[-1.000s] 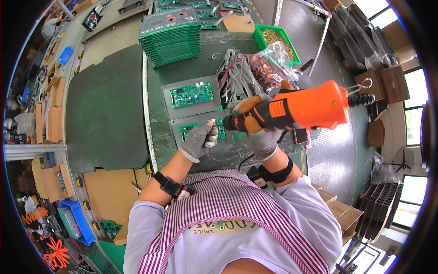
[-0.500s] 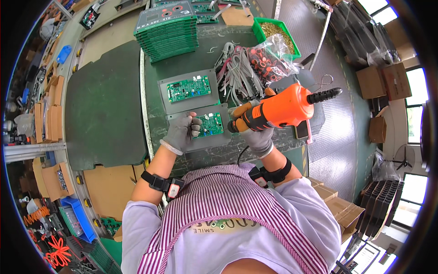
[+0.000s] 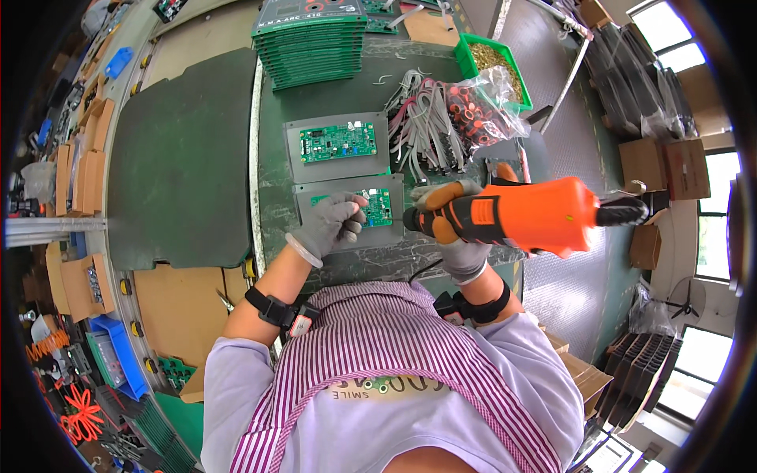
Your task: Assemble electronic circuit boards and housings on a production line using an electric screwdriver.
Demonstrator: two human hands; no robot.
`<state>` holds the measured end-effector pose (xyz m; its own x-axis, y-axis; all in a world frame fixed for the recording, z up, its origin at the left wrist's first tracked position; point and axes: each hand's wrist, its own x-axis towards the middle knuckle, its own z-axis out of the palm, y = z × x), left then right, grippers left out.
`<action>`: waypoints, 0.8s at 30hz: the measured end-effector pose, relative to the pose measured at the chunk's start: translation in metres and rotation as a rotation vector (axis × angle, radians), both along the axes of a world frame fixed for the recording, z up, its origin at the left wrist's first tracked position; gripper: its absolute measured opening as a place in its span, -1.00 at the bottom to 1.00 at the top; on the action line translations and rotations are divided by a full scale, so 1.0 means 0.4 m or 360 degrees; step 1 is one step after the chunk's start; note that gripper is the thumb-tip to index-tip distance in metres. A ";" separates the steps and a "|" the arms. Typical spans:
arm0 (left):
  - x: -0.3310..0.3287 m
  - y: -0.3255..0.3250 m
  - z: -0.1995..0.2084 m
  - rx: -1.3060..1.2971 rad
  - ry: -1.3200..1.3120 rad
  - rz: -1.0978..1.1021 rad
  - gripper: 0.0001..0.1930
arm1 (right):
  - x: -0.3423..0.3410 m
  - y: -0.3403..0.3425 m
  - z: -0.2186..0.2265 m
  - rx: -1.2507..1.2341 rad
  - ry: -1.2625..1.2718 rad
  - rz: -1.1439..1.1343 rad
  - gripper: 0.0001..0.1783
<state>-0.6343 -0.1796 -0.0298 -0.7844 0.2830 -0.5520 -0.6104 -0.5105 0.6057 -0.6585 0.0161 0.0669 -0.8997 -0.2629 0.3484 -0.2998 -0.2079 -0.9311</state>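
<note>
My right hand [image 3: 464, 251], in a grey glove with tan finger covers, grips an orange and black electric screwdriver [image 3: 544, 214]. The tool slants, its black nose toward the nearer green circuit board [image 3: 380, 206] and its back end off to the right. A thin bit shows faintly near the board's right edge; whether it touches anything I cannot tell. That board lies on a grey panel [image 3: 307, 194]. Over the board's left part, my gloved left hand [image 3: 335, 221] has curled fingers pinched together; anything between them is hidden.
Beyond lies a second grey panel [image 3: 295, 142] bearing another circuit board [image 3: 337, 143]. Grey ribbon cables [image 3: 426, 118] and a clear bag of red-and-black parts [image 3: 477, 114] sit to the right. Farther back are a stack of green-edged panels [image 3: 311, 59] and a green bin [image 3: 524, 98] of brass-coloured screws.
The screwdriver's back end has swung right and toward me, so the tool points more sideways. My left hand has shifted slightly right over the board. The whole view has shifted a little.
</note>
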 end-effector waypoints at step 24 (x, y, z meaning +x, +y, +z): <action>0.043 0.063 -0.003 0.0603 -0.0150 -0.0047 -0.90 | 0.013 -0.001 0.053 -0.0450 0.0102 0.0185 -0.66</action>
